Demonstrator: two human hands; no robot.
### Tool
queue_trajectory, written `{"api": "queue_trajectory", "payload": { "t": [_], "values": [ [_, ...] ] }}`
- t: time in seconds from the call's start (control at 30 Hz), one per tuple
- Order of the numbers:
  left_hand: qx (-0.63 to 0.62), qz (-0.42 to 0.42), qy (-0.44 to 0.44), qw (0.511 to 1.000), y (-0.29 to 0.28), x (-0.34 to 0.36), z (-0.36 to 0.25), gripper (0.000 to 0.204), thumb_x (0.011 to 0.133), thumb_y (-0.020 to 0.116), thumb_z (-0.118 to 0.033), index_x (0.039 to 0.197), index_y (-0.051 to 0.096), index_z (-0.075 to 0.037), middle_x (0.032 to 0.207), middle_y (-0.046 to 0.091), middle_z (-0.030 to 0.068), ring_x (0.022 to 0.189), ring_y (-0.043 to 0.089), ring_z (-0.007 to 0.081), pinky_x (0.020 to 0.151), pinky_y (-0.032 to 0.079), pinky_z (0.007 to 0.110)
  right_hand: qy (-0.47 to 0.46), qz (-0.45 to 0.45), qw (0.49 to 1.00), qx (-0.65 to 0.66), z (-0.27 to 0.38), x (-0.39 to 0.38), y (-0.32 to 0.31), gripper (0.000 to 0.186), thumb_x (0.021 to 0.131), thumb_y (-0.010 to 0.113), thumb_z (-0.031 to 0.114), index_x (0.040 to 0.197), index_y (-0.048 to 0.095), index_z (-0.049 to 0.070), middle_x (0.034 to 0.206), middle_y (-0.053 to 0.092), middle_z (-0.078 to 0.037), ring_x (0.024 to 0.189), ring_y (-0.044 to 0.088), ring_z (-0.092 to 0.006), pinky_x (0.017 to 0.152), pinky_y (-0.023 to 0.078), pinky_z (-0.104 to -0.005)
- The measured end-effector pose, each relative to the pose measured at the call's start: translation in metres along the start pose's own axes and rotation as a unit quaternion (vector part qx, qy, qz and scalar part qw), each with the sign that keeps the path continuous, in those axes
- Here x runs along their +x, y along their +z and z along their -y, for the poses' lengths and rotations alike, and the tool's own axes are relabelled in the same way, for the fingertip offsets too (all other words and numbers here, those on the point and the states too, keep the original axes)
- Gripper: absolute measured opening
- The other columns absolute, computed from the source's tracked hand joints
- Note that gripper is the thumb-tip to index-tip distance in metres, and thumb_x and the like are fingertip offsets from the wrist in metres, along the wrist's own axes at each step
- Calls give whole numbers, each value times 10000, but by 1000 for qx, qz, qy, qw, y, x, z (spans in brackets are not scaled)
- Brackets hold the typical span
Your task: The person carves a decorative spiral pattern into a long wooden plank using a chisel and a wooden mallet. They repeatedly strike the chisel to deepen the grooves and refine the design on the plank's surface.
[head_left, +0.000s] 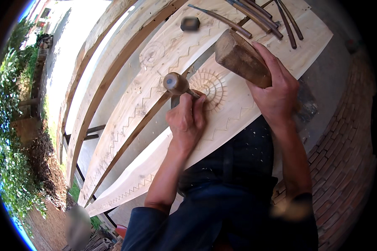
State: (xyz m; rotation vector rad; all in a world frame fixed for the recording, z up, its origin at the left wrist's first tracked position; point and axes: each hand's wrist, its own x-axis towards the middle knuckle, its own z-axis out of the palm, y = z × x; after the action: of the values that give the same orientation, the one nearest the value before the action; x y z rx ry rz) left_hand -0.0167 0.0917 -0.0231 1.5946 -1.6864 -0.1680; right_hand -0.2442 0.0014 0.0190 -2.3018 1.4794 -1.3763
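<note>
My left hand [186,120] grips a carving chisel [176,83] low on its shaft; the rounded wooden handle leans up and to the left. The chisel's cutting end is hidden by my fingers, beside a round rosette [215,93] carved in rings of small blocks. My right hand [276,90] is closed around a brown wooden mallet [240,56], held apart from the chisel, up and to its right. Beneath both hands lies a long pale wooden board [234,111] with a zigzag line along its near edge.
Several carving tools [255,19] with wooden handles lie at the far end. A small dark block [190,24] rests on a second zigzag-marked board [134,106]. Curved wooden beams [100,71] stand to the left, with leafy plants [12,125] beyond. Brick paving [343,167] is at right.
</note>
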Motion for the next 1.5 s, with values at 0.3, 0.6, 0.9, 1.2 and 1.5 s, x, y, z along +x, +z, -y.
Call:
{"api": "queue_trajectory", "payload": {
  "t": [0.3, 0.6, 0.9, 1.2, 1.5],
  "values": [
    [3, -3, 20, 1000, 1, 5, -1, 121, 999, 791, -3, 1054, 688, -29, 834, 770, 154, 669, 756, 318, 624, 569, 381, -72, -112, 976, 172, 43, 71, -38, 646, 827, 923, -1, 1437, 714, 38, 1172, 805, -130, 1042, 804, -240, 895, 647, -382],
    [-8, -19, 50, 999, -1, 7, -4, 159, 972, 810, -11, 1033, 665, -34, 764, 711, 171, 623, 701, 357, 576, 528, 417, -84, -58, 986, 134, 52, 72, -47, 681, 811, 845, -106, 1448, 726, 104, 1196, 811, -97, 1069, 802, -248, 907, 651, -369],
    [8, 4, 26, 1000, -2, 7, -7, 135, 1000, 793, -22, 1030, 662, -31, 786, 725, 185, 618, 698, 344, 592, 538, 401, -83, -32, 992, 94, 44, 65, -42, 760, 781, 834, -136, 1479, 709, 135, 1256, 797, -102, 1121, 786, -293, 940, 627, -379],
    [-258, 4, -189, 948, -10, 33, 1, 147, 1146, 655, -104, 1140, 653, 43, 970, 817, 118, 840, 761, 136, 787, 623, 290, 88, 50, 994, -46, 9, -15, -4, 825, 776, 855, -88, 1547, 651, 125, 1269, 773, -133, 1144, 775, -369, 949, 635, -451],
    [-318, -53, -153, 934, 0, -2, 20, 146, 1168, 598, -71, 1264, 577, 38, 1091, 808, 162, 984, 776, 154, 871, 641, 299, 23, 62, 991, -112, -6, -45, 13, 783, 758, 870, -30, 1492, 683, 168, 1218, 755, -47, 1057, 772, -302, 878, 630, -424]
  ]
}}
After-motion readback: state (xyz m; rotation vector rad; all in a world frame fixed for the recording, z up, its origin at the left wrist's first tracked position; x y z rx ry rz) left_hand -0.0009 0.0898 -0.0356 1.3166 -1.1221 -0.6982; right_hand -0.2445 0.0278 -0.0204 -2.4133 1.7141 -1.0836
